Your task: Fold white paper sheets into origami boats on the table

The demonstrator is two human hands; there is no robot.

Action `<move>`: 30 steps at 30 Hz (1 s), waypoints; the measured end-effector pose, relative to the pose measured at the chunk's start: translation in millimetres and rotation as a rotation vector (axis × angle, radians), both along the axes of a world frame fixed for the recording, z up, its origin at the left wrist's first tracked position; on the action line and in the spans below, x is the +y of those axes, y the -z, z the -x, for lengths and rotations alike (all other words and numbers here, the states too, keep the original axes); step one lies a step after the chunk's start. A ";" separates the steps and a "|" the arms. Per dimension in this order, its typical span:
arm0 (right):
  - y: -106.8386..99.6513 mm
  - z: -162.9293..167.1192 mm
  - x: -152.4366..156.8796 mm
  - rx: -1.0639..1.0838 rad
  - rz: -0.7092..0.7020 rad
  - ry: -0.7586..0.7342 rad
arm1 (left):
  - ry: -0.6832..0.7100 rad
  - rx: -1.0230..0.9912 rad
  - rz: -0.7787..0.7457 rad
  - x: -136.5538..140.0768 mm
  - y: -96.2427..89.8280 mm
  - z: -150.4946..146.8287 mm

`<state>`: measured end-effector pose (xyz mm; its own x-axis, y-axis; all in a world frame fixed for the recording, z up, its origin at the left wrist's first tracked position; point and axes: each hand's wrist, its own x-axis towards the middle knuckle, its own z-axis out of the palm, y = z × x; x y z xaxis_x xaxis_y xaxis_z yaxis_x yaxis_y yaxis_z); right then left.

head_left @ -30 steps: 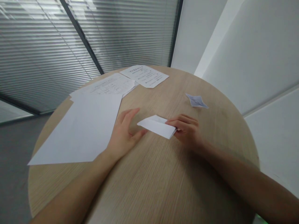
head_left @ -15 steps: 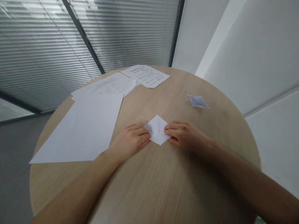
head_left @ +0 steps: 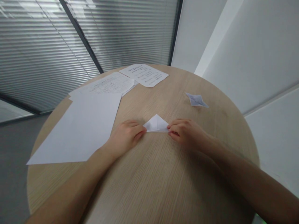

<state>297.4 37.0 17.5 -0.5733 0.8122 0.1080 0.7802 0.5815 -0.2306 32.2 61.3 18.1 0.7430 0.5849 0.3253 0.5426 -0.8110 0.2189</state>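
Observation:
A small piece of folded white paper (head_left: pixel 157 123) lies on the table in front of me, its outline now a triangle with the peak pointing away. My left hand (head_left: pixel 128 133) pinches its left corner between thumb and fingers. At the right corner, my right hand (head_left: pixel 184 132) grips the paper in the same way. Beyond my right hand sits a folded paper boat (head_left: pixel 196 100), apart from both hands.
The round wooden table (head_left: pixel 149 186) carries a large blank white sheet (head_left: pixel 81 130) on the left. Behind it lie printed pages (head_left: pixel 107 84) and another printed sheet (head_left: pixel 144 75) near the far edge. A window with blinds (head_left: pixel 130 31) and a white wall (head_left: pixel 261 56) stand behind.
The paper has gone from a diamond to a triangle, its near half folded out of sight. Both hands still hold its side corners, with the left slightly farther left.

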 end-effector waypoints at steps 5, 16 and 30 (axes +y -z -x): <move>-9.8 3.0 -2.1 -0.029 0.064 0.112 | -0.195 -0.076 0.262 0.4 -4.1 -5.0; 1.2 10.7 7.9 0.033 0.081 0.237 | -0.410 -0.144 0.478 -1.5 2.3 -11.5; 5.1 -12.7 14.5 0.260 0.148 -0.169 | -0.031 -0.005 0.225 -2.8 -6.5 6.7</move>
<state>310.1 51.5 12.4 -0.6700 0.7256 0.1566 0.5797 0.6432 -0.5003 25.5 58.5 24.6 0.7221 0.6659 0.1876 0.5650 -0.7241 0.3955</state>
